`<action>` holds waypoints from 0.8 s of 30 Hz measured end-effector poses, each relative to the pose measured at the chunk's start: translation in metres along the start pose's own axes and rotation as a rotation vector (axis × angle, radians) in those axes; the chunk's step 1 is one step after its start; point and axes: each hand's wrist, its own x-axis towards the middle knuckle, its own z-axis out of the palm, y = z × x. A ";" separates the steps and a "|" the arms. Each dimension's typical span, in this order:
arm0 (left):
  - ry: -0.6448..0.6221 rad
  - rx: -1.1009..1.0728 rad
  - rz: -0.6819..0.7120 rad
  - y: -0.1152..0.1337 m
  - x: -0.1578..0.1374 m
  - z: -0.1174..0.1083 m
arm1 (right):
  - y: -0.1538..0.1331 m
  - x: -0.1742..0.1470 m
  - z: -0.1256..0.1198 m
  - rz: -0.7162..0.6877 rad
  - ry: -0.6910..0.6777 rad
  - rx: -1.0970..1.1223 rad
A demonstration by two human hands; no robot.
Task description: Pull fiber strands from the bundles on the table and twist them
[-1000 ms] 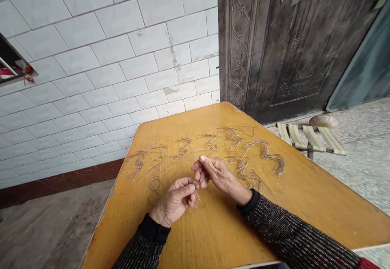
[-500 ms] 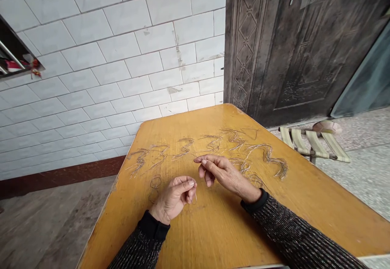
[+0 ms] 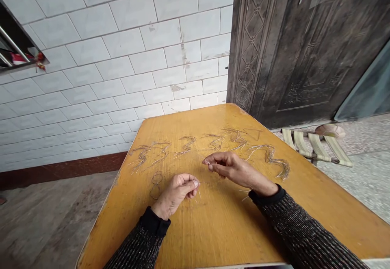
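Over the middle of the wooden table (image 3: 213, 232) my left hand (image 3: 178, 191) pinches a thin wire (image 3: 199, 194), whose ends stick out below the fingertips. To its right and slightly farther off, my right hand (image 3: 236, 170) has thumb and forefinger closed on another fine wire (image 3: 204, 159), a short length of which shows past the fingertips. Whether the two wires are one piece I cannot tell. Just left of my left hand lies a wire twisted into two loops (image 3: 156, 184). Behind both hands, several bent wire bundles are spread in a row, including a thick zigzag bundle (image 3: 271, 158) at the right.
A white tiled wall (image 3: 122, 66) stands behind the table, with a dark carved door (image 3: 289, 49) to its right. On the floor at the right is a folding stool with woven straps (image 3: 317, 145). A barred window opening (image 3: 15, 49) is at the upper left.
My right hand has moved slightly right, and its thumb and forefinger have closed on a fine wire. My left hand keeps its pinch. The whole view has shifted a little.
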 end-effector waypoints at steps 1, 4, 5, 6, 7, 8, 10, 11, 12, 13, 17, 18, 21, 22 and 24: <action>-0.006 0.025 -0.002 0.000 0.000 0.000 | 0.000 0.000 0.000 0.014 -0.006 0.012; -0.027 0.058 -0.024 0.000 0.000 0.000 | -0.002 -0.001 0.005 0.048 0.016 0.053; -0.027 0.056 -0.031 0.000 0.001 -0.001 | -0.004 -0.002 0.007 0.046 0.030 0.064; -0.024 0.043 -0.037 0.000 0.001 -0.001 | -0.007 -0.002 0.008 0.033 0.045 0.074; -0.019 0.020 -0.042 -0.001 0.001 -0.002 | -0.011 -0.003 0.010 0.007 0.061 0.081; -0.016 -0.012 -0.044 -0.001 0.001 -0.002 | -0.014 -0.003 0.011 -0.029 0.072 0.082; -0.013 -0.085 -0.038 -0.002 0.001 -0.003 | -0.020 -0.003 0.012 -0.103 0.064 0.072; -0.008 -0.115 -0.029 -0.002 0.001 -0.004 | -0.022 -0.003 0.013 -0.131 0.056 0.070; 0.004 -0.138 -0.015 -0.002 0.001 -0.004 | -0.023 -0.002 0.014 -0.147 0.057 0.073; 0.024 -0.153 0.002 -0.002 0.001 -0.005 | -0.022 -0.001 0.016 -0.153 0.068 0.080; 0.150 -0.136 0.111 -0.001 0.002 -0.005 | -0.009 0.003 0.025 -0.032 0.178 0.124; 0.180 -0.120 0.140 -0.001 0.002 -0.005 | -0.005 0.004 0.027 0.017 0.215 0.115; 0.250 -0.090 0.199 -0.001 0.003 -0.006 | 0.006 0.003 0.031 0.108 0.329 0.007; 0.266 -0.094 0.206 -0.001 0.003 -0.006 | 0.008 0.002 0.030 0.112 0.323 -0.037; 0.278 -0.142 0.202 -0.001 0.003 -0.008 | 0.010 0.001 0.028 0.110 0.243 -0.072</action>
